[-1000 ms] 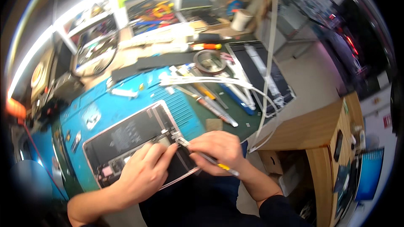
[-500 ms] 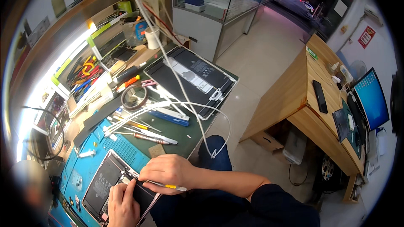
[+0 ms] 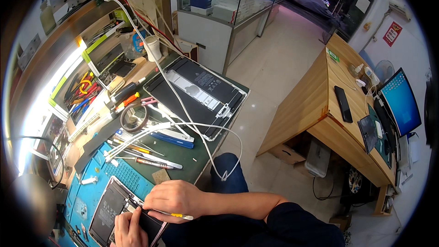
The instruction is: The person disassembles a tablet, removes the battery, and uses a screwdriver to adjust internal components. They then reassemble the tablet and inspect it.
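In front of me an opened tablet lies tilted on a blue repair mat, its dark battery and inner parts bare. My right hand is closed around slim silver tweezers with a yellow mark; their tip reaches the tablet's middle and is hidden by my fingers. Close beside it, my left hand rests on the tablet's inside with bent fingers pressed together at a small pale part. Whether they pinch that part cannot be made out. Both hands nearly touch.
A second opened tablet lies farther off on the bench. Between them are screwdrivers, a tape roll, a blue-and-white tool and a looping white cable. A wooden desk with a monitor stands at right.
The view has shifted a little, so the bench and tablets sit slightly more to the left and lower. Both hands keep about the same place on the tablet.
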The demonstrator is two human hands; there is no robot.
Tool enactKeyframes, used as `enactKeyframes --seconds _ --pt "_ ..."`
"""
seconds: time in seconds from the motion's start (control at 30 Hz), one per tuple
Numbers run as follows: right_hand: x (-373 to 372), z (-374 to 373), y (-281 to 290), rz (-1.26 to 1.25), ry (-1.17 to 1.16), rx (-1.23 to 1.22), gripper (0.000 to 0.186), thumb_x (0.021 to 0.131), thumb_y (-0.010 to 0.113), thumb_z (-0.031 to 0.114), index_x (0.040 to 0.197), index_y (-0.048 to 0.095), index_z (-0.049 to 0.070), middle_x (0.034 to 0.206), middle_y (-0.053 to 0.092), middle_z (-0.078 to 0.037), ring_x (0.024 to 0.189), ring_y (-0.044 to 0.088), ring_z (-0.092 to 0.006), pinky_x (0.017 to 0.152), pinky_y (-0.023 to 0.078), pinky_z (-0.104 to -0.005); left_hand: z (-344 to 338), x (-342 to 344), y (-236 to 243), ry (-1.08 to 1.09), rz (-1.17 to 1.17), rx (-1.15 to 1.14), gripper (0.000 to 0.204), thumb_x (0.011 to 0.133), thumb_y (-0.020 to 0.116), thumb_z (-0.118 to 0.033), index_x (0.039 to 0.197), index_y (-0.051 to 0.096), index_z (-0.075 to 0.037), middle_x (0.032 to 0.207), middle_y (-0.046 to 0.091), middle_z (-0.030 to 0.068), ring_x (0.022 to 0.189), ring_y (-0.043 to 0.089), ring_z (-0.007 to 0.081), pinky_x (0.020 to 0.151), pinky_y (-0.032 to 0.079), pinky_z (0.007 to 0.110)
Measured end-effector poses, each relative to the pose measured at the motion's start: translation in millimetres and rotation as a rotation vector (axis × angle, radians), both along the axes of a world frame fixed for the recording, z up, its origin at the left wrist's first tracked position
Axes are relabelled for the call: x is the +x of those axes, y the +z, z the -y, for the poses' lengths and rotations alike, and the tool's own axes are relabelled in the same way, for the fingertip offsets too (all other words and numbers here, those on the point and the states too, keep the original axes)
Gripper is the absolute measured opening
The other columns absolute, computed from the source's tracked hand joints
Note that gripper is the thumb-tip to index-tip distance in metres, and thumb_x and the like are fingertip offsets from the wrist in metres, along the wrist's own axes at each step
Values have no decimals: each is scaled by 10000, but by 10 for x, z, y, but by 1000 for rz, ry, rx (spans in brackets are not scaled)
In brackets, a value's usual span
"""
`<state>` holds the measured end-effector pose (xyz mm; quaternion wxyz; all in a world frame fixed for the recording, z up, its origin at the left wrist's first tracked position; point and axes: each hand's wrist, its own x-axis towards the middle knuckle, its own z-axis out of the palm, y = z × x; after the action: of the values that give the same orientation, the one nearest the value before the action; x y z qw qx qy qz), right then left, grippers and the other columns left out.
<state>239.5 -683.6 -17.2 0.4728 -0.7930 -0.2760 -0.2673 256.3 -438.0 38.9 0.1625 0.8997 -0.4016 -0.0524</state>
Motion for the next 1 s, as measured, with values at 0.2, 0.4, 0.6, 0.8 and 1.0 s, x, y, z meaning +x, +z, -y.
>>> enactKeyframes --seconds 0.2,0.4,0.6,0.8,1.0 --pt "3 0 -5 -10 16 5 168 898 760 124 1029 698 40 992 717 -75 875 709 -265 754 581 -360 16 -2 29 -5 10 -6 585 887 533 78 1461 566 -30 1180 605 221 1072 594 405 948 499 466" --pt "8 1 -5 -1 13 18 173 893 764 119 1032 700 39 990 719 -77 873 711 -263 748 582 -359 19 -1 36 -5 -6 -1 577 893 529 76 1460 564 -24 1181 603 224 1071 592 404 952 497 469" --pt "3 2 -5 -2 9 18 175 891 767 121 1032 701 39 991 721 -74 874 712 -263 751 582 -359 15 1 23 -8 -4 -10 574 897 528 66 1462 563 -31 1191 601 220 1079 590 403 954 494 471" --pt "0 -2 -3 1 -1 7 173 891 768 121 1030 702 43 988 721 -74 876 714 -258 752 582 -357 19 -7 41 -2 0 14 571 899 530 57 1461 566 -37 1177 602 210 1071 588 397 948 494 466" --pt "2 -6 -9 4 2 11 178 890 769 122 1036 703 44 988 723 -73 874 713 -257 752 583 -353 18 -2 34 -14 9 -7 579 888 535 66 1459 565 -27 1159 602 215 1047 583 404 938 490 476"
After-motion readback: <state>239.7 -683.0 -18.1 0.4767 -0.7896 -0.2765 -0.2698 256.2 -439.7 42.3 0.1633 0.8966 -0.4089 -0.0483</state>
